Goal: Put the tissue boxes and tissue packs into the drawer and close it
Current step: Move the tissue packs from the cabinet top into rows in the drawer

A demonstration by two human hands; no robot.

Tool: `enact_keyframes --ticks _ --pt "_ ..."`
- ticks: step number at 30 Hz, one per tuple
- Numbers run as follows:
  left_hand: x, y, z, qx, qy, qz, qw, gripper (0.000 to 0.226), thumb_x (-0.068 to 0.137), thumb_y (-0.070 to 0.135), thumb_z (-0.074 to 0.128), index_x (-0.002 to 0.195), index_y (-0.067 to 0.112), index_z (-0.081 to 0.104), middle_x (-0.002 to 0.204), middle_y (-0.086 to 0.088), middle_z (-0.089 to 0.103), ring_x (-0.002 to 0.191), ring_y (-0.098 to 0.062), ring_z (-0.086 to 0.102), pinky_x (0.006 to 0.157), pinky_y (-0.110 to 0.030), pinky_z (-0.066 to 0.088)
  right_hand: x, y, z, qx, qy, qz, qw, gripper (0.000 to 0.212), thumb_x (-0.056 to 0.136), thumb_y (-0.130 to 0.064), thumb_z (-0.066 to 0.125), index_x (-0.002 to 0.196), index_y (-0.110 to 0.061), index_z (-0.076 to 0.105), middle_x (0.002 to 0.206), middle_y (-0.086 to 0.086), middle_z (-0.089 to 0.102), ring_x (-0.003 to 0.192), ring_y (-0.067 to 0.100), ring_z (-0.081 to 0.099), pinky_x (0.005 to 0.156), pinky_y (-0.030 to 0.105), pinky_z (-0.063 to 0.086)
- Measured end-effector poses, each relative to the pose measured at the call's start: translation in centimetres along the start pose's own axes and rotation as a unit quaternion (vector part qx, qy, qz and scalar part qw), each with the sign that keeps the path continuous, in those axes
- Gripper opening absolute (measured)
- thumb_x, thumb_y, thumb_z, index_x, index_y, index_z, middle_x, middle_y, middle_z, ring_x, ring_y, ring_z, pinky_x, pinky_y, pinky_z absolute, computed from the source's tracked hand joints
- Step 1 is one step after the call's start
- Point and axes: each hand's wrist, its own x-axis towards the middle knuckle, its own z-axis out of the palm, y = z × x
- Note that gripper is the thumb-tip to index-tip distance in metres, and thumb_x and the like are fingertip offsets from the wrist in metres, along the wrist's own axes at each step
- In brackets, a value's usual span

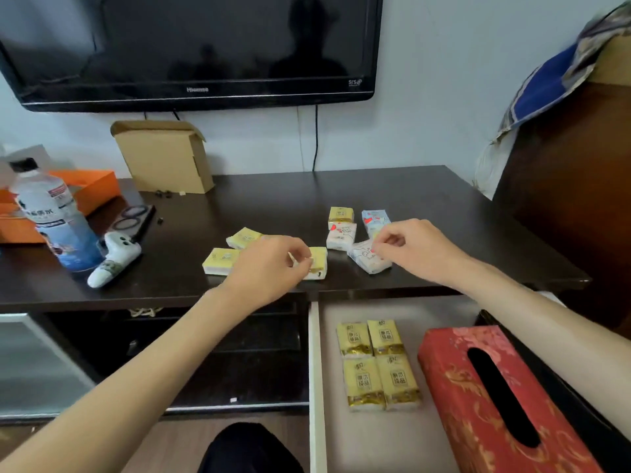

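Several small tissue packs lie on the dark table [273, 206]. My left hand [269, 268] pinches a yellow tissue pack [319, 262] near the front edge. Two more yellow packs [222, 261] [243, 237] lie left of it. My right hand [420, 250] pinches a white tissue pack [368, 259]. Behind it lie a yellow pack [340, 215], a white pack with red hearts [341, 237] and a blue pack [375, 220]. The open drawer [316, 370] below holds several yellow packs [379, 365] and a red tissue box [495, 397].
A water bottle [54, 216], a white game controller [114, 259], an orange box [92, 189] and a cardboard box [164, 155] stand on the table's left. A black TV [191, 46] hangs on the wall. A brown headboard [573, 199] rises at the right.
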Motion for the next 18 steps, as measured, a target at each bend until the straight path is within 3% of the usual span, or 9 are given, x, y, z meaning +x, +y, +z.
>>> enact_keyframes --ticks 3,6,11,15,18 --pt "1.7 -3.4 -1.4 0.063 0.02 -0.073 0.995 0.024 0.086 0.041 0.06 0.105 0.032 0.07 0.101 0.012 0.066 0.093 -0.014 0.062 0.073 -0.034 0.05 4.9 -1.3 1.1 0.008 0.007 0.018 1.0 0.015 0.095 -0.026 0.062 0.088 -0.029 0.075 0.089 -0.012 0.075 0.088 0.015 0.07 0.084 0.046 0.058" --pt "2.1 -6.8 -1.5 0.148 0.002 -0.142 0.979 0.045 0.083 0.05 0.06 0.12 0.025 0.062 0.117 0.002 0.059 0.108 -0.023 0.055 0.071 -0.036 0.04 9.5 -1.9 3.3 -0.02 0.009 0.033 0.999 0.014 0.099 -0.025 0.059 0.108 -0.027 0.07 0.111 -0.007 0.072 0.104 0.018 0.067 0.093 0.047 0.056" --pt "1.9 -10.8 -0.5 0.217 -0.118 -0.261 0.933 0.085 0.073 0.081 0.049 0.132 0.02 0.047 0.133 -0.01 0.051 0.123 -0.031 0.048 0.085 -0.042 0.042 14.9 -1.6 7.0 -0.105 -0.002 0.072 0.992 0.05 0.098 -0.03 0.059 0.146 -0.017 0.052 0.145 0.009 0.055 0.128 0.032 0.055 0.099 0.046 0.05" --pt "1.4 -12.1 0.1 0.194 -0.085 -0.252 0.944 0.072 0.076 0.067 0.053 0.133 0.025 0.048 0.123 -0.007 0.053 0.118 -0.03 0.048 0.077 -0.04 0.039 17.5 -0.9 9.2 -0.188 -0.025 0.113 0.975 0.066 0.097 -0.047 0.056 0.154 -0.019 0.037 0.151 0.015 0.043 0.135 0.038 0.046 0.1 0.053 0.047" --pt "1.0 -12.6 -0.2 0.164 -0.065 -0.245 0.953 0.07 0.074 0.058 0.057 0.135 0.027 0.045 0.12 -0.005 0.051 0.116 -0.028 0.047 0.073 -0.038 0.037 18.6 -0.5 10.0 -0.234 -0.047 0.126 0.963 0.069 0.093 -0.05 0.059 0.152 -0.02 0.04 0.149 0.015 0.044 0.133 0.039 0.047 0.095 0.049 0.044"
